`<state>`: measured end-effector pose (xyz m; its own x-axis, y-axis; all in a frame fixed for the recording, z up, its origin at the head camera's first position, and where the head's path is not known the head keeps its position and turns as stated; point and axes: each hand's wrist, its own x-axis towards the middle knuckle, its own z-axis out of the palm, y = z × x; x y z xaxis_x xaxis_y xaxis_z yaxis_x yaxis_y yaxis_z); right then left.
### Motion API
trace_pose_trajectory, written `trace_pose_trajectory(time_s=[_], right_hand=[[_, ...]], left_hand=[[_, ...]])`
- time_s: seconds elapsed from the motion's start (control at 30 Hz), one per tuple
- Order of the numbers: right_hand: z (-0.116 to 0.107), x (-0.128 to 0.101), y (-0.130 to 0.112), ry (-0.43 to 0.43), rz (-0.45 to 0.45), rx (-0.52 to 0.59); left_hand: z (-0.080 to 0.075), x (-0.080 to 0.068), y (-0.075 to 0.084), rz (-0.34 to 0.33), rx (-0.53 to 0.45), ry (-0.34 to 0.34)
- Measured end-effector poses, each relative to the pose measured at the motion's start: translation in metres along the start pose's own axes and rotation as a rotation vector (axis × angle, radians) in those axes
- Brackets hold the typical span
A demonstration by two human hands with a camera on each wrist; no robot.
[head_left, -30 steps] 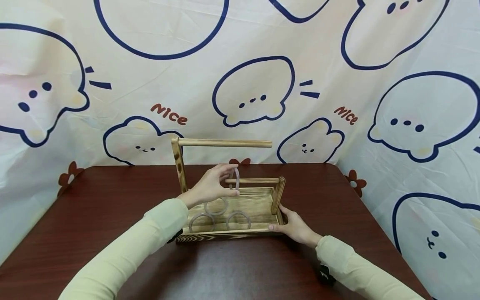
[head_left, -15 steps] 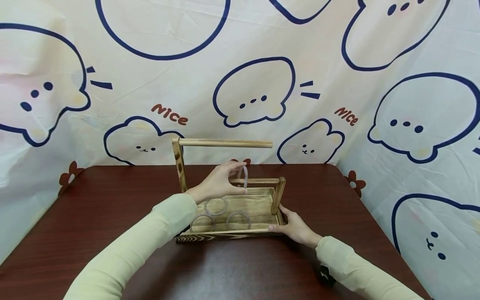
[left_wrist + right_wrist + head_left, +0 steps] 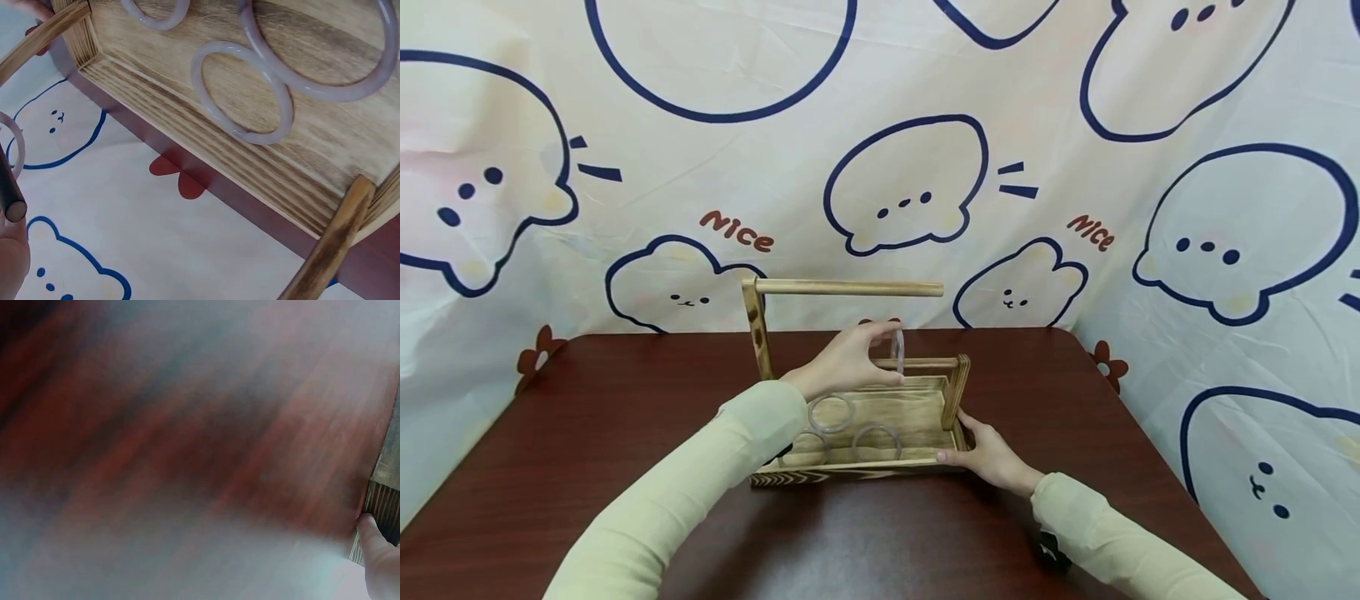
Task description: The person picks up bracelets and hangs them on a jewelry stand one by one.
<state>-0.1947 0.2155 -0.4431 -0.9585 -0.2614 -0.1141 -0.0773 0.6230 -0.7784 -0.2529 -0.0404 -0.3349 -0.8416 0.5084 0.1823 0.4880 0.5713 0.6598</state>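
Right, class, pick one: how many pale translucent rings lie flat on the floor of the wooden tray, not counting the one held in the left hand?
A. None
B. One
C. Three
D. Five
C: the head view shows three pale translucent rings flat on the wooden tray floor, while the left hand pinches a fourth ring at the low rod.

Pale yellow-green sleeves [image 3: 700, 483] (long, snug)
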Motion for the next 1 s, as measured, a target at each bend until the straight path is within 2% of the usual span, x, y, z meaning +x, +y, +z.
trace_pose_trajectory(time_s=[1.0], right_hand=[[0.001,0.002,0.002,-0.007,0.003,0.005]], left_hand=[[0.014,0.022,0.015,0.094,0.148,-0.082]])
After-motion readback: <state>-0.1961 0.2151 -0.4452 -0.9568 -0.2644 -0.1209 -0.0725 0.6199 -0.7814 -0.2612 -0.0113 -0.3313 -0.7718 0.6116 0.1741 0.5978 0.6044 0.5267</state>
